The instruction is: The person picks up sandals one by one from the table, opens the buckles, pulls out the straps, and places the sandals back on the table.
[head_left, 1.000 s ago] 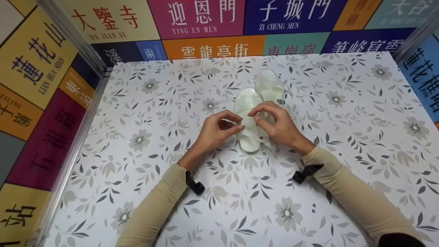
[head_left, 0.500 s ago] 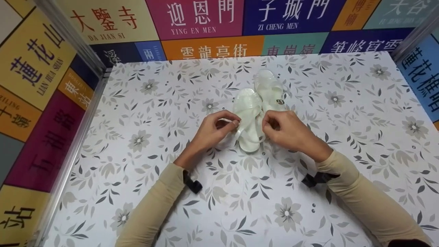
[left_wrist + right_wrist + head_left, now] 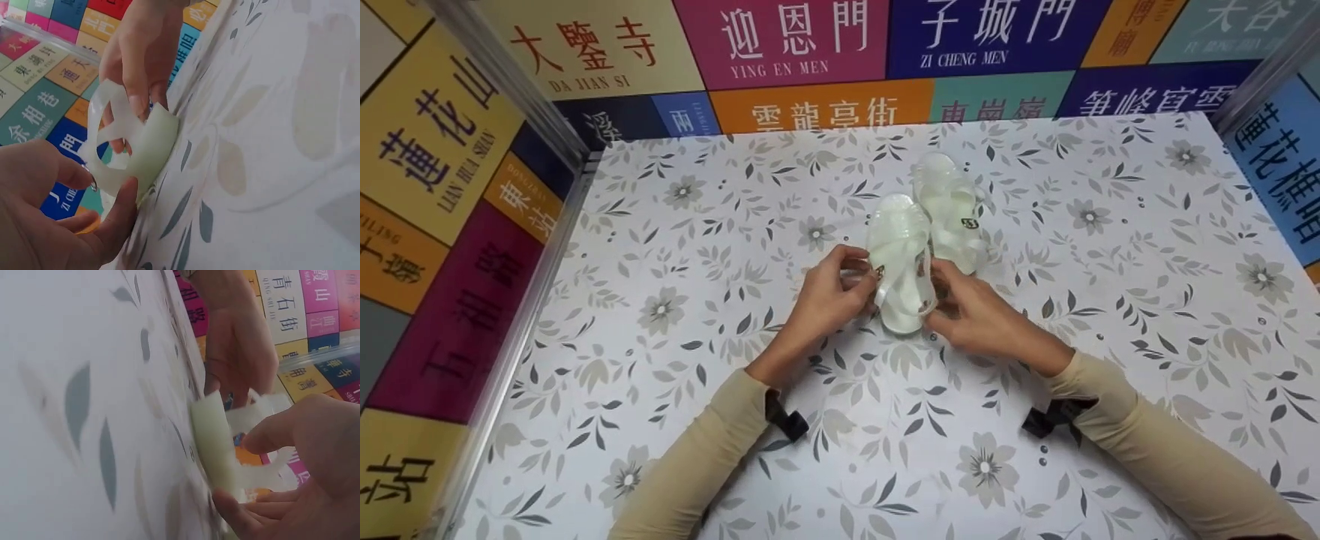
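A pale, glossy strappy sandal stands on the table with its heel toward me. My left hand pinches its left side by a small metal buckle, with the thumb low on the heel wall. At the other side, my right hand holds the sandal between thumb and fingers. The right wrist view has that thumb low beside the heel and the index fingertip at the ankle strap. A matching sandal lies just behind and to the right, a dark buckle on its strap.
A white cloth with grey leaves and flowers covers the table. Panels printed with colourful place names stand along its back and sides. Dark camera straps sit at both wrists.
My right hand lifted off the front sandal's middle, drew back to the right, then came in on its right side near the heel. The left hand stayed at the left side.
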`<state>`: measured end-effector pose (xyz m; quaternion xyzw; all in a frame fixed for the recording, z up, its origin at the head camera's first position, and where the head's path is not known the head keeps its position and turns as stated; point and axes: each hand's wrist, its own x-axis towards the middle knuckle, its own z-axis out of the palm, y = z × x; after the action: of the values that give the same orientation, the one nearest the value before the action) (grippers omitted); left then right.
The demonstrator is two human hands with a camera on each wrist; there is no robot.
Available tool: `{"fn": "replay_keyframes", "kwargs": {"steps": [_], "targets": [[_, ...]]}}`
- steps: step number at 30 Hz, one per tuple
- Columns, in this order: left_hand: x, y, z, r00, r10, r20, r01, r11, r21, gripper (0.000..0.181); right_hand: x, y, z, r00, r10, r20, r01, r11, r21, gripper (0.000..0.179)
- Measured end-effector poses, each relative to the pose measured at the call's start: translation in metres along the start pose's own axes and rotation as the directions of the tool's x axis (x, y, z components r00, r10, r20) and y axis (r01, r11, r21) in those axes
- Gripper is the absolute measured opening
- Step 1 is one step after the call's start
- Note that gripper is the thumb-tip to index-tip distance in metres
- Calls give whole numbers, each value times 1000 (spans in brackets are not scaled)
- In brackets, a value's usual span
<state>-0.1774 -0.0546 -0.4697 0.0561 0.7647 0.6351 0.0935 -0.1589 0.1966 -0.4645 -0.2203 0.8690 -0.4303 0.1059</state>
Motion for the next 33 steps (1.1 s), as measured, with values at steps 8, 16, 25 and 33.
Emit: {"fn": "replay_keyframes", "kwargs": {"steps": [8,16,25,33], "targets": [[-3,11,-5,996,15,88,-28,989,147,32,-2,-1,11,1000,8,-20,-7,1000,9,85],[3,11,-7,993,115,30,-119,967,224,27,7,-2,14,997,-8,-73,25,973,229,82],[23,-1,-11,970,223,-92,-199,956,217,25,35,4,24,994,-1,-111,47,908,416,84],[45,-5,-12,963,209,-172,-166,958,233,27,58,10,27,988,13,-152,54,902,427,80]]}}
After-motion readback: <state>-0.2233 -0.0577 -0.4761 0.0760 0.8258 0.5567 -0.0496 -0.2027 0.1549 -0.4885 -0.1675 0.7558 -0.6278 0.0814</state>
